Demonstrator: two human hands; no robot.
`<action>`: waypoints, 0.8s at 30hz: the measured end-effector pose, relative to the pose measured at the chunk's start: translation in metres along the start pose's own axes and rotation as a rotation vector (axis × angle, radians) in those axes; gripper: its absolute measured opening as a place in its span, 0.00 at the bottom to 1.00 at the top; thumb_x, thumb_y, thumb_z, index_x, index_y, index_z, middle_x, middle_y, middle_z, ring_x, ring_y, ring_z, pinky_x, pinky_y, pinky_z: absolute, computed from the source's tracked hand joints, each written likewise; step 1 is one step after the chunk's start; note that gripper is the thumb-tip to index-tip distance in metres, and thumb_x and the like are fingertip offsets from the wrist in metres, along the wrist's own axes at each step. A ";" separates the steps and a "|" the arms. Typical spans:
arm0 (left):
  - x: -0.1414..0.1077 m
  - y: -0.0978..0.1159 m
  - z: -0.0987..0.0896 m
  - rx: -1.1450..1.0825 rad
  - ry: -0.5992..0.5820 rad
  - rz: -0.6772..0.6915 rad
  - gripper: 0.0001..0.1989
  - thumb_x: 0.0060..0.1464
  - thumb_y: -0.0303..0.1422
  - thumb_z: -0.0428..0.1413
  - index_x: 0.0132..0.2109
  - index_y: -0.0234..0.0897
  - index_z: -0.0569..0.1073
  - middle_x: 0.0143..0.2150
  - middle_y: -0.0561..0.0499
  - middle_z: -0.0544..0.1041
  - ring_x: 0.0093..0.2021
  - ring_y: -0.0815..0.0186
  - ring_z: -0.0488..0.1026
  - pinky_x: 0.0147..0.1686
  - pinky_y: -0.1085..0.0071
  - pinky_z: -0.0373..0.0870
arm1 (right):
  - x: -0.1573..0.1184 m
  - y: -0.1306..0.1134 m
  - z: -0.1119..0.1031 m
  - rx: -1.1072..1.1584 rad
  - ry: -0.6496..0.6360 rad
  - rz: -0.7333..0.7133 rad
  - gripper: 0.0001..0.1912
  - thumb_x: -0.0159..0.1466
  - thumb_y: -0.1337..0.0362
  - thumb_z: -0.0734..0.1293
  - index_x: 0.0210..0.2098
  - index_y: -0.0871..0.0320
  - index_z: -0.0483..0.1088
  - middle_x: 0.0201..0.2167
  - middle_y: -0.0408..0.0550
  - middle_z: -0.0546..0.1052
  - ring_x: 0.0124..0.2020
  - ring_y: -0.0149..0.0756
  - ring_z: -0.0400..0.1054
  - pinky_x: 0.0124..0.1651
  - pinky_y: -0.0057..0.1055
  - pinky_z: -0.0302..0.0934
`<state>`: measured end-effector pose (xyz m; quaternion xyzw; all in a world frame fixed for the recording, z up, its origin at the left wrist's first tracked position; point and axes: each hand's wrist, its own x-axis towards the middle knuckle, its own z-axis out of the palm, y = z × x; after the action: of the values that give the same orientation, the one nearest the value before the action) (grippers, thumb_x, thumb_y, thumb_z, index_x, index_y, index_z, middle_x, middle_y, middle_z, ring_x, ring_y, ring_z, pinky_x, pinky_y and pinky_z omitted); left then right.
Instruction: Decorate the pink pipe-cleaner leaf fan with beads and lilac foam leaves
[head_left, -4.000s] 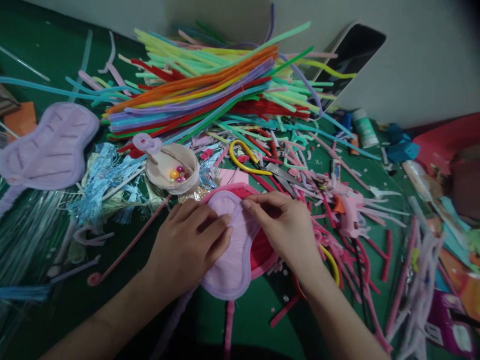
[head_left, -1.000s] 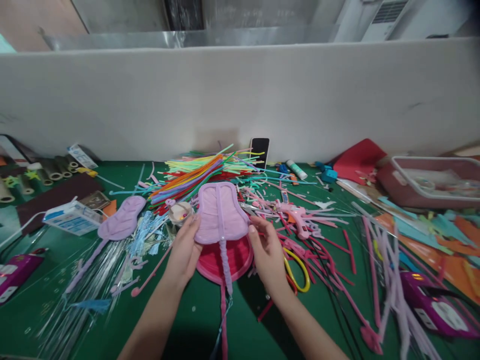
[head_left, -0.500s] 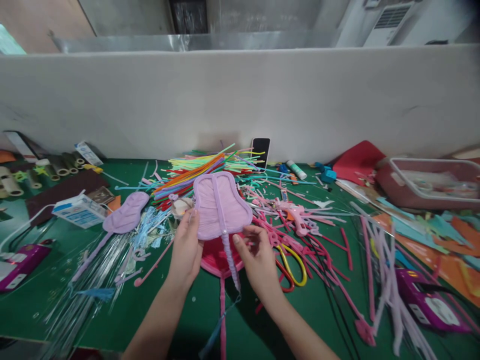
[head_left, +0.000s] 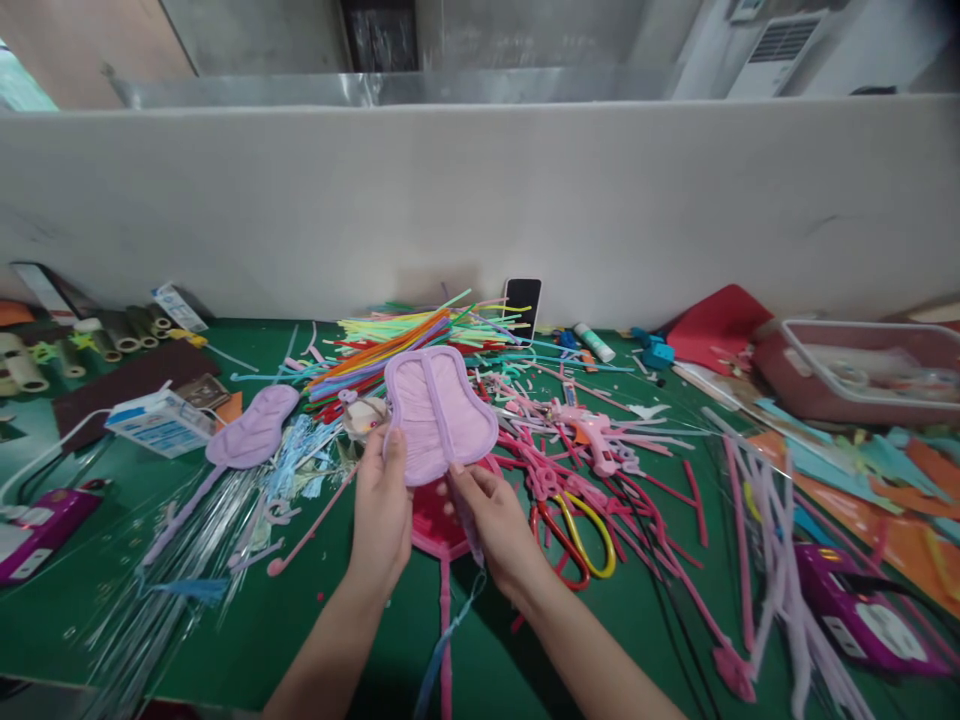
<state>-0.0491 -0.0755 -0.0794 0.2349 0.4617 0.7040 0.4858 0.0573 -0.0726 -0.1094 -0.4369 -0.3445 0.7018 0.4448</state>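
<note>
A lilac hand fan (head_left: pixel 466 405) made of pipe cleaners is held up between my two hands. My left hand (head_left: pixel 386 490) pinches the lower left edge of its panel, thumb on the front. My right hand (head_left: pixel 491 515) closes around the top of the twisted handle, just below the panel, and covers much of it. From the handle's end hangs a blue tassel (head_left: pixel 442 645). Beneath lies a dark pink fan (head_left: pixel 435 525), partly hidden, its pink handle running toward me. A second lilac fan (head_left: pixel 255 428) with a blue tassel rests on the left.
Scissors (head_left: pixel 589 540) with red and yellow handles lie right of my right hand, near a pink glue gun (head_left: pixel 596 440). Colourful pipe cleaners (head_left: pixel 382 350) are heaped behind the fan. A phone (head_left: pixel 523 305) leans on the partition. Farther right are a plastic bin (head_left: pixel 862 385) and a purple device (head_left: pixel 862 610).
My right hand has moved left and up from beside the fan onto the top of its handle. The fan has shifted slightly left.
</note>
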 end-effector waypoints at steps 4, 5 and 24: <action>-0.004 -0.003 0.003 0.049 0.013 0.022 0.17 0.56 0.43 0.60 0.49 0.40 0.70 0.52 0.47 0.77 0.53 0.60 0.74 0.51 0.69 0.70 | 0.001 0.006 -0.001 0.033 0.005 -0.014 0.23 0.52 0.43 0.72 0.25 0.58 0.70 0.20 0.42 0.71 0.19 0.27 0.58 0.24 0.26 0.50; -0.004 -0.004 0.003 0.057 0.011 0.028 0.17 0.56 0.43 0.59 0.49 0.40 0.70 0.52 0.47 0.77 0.53 0.61 0.74 0.50 0.69 0.70 | 0.002 0.006 -0.001 0.037 0.011 -0.019 0.23 0.53 0.43 0.72 0.25 0.57 0.69 0.21 0.43 0.72 0.19 0.28 0.58 0.24 0.27 0.50; -0.002 0.005 0.001 0.052 0.066 0.275 0.17 0.61 0.49 0.51 0.47 0.42 0.73 0.55 0.46 0.74 0.59 0.59 0.68 0.56 0.65 0.66 | -0.004 -0.021 -0.010 0.090 -0.212 0.033 0.25 0.58 0.38 0.64 0.27 0.54 0.61 0.16 0.31 0.48 0.15 0.24 0.36 0.15 0.24 0.35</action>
<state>-0.0504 -0.0776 -0.0742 0.2855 0.4588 0.7591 0.3630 0.0741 -0.0676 -0.0936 -0.3453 -0.3505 0.7662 0.4134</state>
